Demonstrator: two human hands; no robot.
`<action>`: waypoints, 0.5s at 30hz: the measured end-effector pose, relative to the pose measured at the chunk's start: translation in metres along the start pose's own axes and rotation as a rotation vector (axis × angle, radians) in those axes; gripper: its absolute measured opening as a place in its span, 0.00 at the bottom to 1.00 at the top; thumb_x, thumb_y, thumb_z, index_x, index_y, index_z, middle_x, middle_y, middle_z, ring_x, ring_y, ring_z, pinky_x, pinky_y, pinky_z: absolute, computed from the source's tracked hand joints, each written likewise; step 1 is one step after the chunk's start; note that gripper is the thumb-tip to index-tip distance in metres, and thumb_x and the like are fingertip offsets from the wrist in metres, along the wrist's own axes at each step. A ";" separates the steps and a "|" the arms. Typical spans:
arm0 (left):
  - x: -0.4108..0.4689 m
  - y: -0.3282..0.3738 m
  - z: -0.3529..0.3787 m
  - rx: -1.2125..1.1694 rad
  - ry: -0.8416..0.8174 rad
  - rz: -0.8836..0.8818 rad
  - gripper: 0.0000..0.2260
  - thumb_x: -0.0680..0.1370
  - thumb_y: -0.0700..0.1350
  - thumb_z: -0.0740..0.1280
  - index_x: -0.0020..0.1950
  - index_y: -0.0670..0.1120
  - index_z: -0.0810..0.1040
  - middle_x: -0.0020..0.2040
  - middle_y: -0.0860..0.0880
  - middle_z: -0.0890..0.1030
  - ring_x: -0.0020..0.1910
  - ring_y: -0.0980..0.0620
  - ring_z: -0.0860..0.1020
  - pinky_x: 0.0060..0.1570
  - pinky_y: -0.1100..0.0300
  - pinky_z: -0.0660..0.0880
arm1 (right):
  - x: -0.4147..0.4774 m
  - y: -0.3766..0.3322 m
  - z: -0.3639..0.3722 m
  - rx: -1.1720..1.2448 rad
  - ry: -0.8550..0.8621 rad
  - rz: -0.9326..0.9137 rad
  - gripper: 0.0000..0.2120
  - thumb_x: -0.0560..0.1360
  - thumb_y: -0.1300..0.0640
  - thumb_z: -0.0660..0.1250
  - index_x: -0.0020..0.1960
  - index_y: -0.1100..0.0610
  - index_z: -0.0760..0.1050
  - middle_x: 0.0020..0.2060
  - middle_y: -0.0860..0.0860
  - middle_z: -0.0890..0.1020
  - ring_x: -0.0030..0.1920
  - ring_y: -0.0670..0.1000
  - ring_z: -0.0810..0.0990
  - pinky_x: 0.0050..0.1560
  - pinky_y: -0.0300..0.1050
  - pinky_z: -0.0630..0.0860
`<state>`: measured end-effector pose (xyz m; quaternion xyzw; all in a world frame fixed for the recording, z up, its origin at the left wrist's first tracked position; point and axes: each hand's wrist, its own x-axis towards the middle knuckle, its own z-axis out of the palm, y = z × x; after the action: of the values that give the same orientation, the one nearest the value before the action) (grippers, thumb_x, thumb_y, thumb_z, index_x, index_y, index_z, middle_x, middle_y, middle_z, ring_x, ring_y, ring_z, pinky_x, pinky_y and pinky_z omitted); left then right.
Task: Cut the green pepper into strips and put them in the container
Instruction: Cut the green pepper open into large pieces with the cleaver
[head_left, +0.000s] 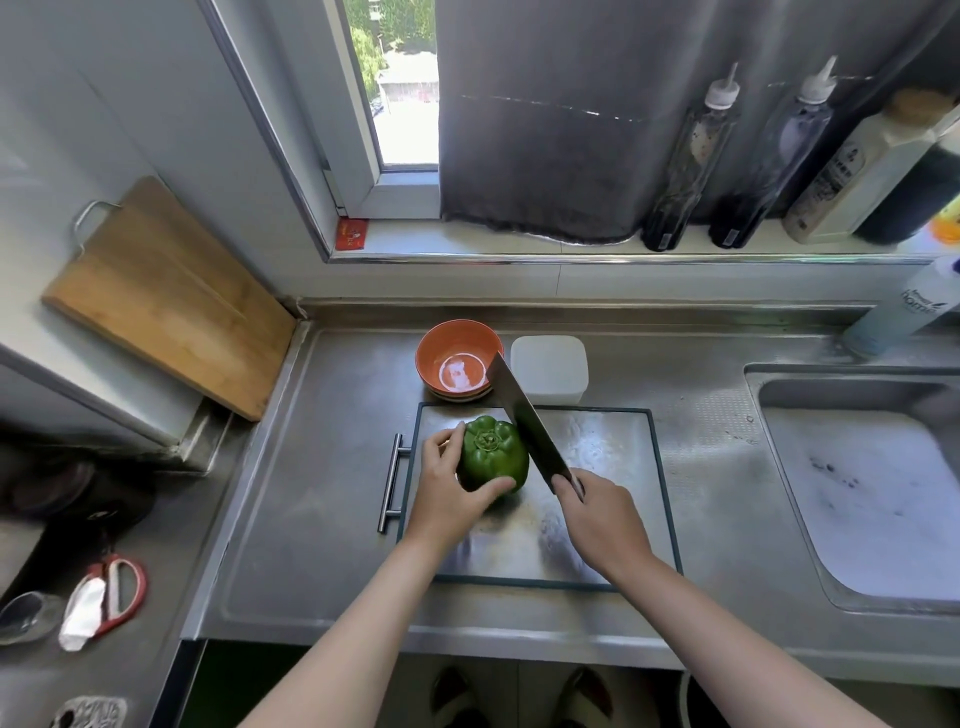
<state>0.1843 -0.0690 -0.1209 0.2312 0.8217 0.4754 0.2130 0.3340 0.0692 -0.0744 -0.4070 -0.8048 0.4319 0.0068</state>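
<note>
A whole green pepper (493, 454) stands stem end up on the steel cutting board (613, 457). My left hand (449, 486) grips it from the left, thumb across its front. My right hand (597, 512) holds the handle of a cleaver (522, 415). The blade points away from me and lies against the pepper's right side. A white plastic container (549, 366) sits just behind the board. An orange bowl (458, 358) stands to the left of the container.
A sink (872, 493) lies to the right. Sauce bottles (737, 156) line the window sill. A wooden board (171, 296) leans against the left wall. Red scissors (111, 592) lie on the lower counter at left.
</note>
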 end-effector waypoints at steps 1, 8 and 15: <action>0.002 -0.002 -0.002 0.010 -0.026 -0.010 0.42 0.66 0.55 0.79 0.76 0.47 0.67 0.63 0.55 0.65 0.67 0.56 0.69 0.69 0.60 0.68 | 0.000 -0.002 0.001 0.001 0.001 -0.006 0.19 0.82 0.48 0.60 0.36 0.54 0.71 0.28 0.49 0.74 0.29 0.48 0.70 0.31 0.44 0.63; 0.025 0.007 -0.022 0.020 -0.216 -0.078 0.37 0.76 0.49 0.73 0.80 0.51 0.57 0.74 0.52 0.63 0.72 0.51 0.65 0.70 0.49 0.69 | -0.005 -0.010 -0.007 0.051 0.005 -0.074 0.17 0.83 0.48 0.59 0.41 0.54 0.76 0.30 0.51 0.77 0.30 0.47 0.72 0.32 0.45 0.66; 0.032 0.015 -0.015 -0.038 -0.220 -0.137 0.33 0.81 0.49 0.66 0.81 0.50 0.53 0.77 0.52 0.58 0.75 0.49 0.61 0.70 0.53 0.65 | -0.014 -0.020 -0.010 -0.038 -0.041 -0.064 0.15 0.84 0.46 0.58 0.43 0.50 0.77 0.32 0.50 0.80 0.33 0.53 0.78 0.32 0.47 0.70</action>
<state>0.1524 -0.0539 -0.1050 0.2210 0.7981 0.4470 0.3381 0.3338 0.0611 -0.0493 -0.3723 -0.8255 0.4242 -0.0039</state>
